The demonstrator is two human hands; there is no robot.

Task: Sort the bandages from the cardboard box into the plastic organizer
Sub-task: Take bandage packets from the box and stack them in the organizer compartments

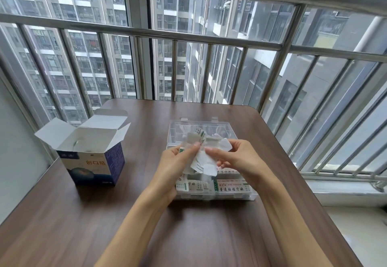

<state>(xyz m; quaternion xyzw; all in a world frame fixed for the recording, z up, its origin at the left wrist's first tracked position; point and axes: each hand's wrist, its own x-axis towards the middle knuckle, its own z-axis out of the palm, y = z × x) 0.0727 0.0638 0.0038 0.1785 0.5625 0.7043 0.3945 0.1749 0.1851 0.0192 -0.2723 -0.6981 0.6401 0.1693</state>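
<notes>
Organizer (247, 195): near compartments stocked with wrapped bandages. Left hand (178, 162), right hand (236, 160) both pinch loose bandage bundle (204, 160). Cardboard box (92, 153) open; I can't see remainder.

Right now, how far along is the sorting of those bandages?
Partly done. Wrapped bandages already lie in the near compartments of the plastic organizer. The left hand and right hand both hold a loose bunch above it, not yet placed. The cardboard box stands open; I cannot tell what remains inside.
</notes>
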